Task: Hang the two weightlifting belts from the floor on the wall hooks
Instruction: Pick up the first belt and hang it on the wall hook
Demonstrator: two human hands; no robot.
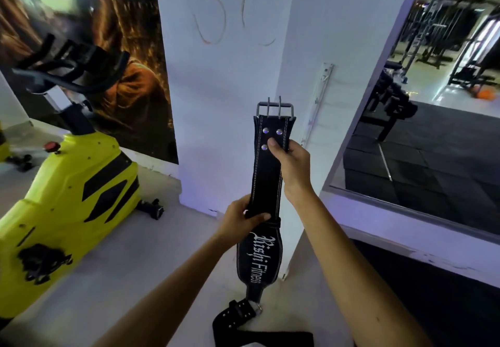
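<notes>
I hold a black weightlifting belt upright in front of the white wall corner, its steel double-prong buckle at the top and white lettering on the wide lower part. My right hand grips the belt's right edge just under the buckle, by the rivets. My left hand pinches the belt lower down, above the lettering. A second black belt lies curled on the floor below. A white hook rail runs up the wall just right of the buckle.
A yellow exercise bike stands on the left against a large wall poster. A big mirror on the right reflects gym racks and black floor mats. Dark matting covers the floor at lower right.
</notes>
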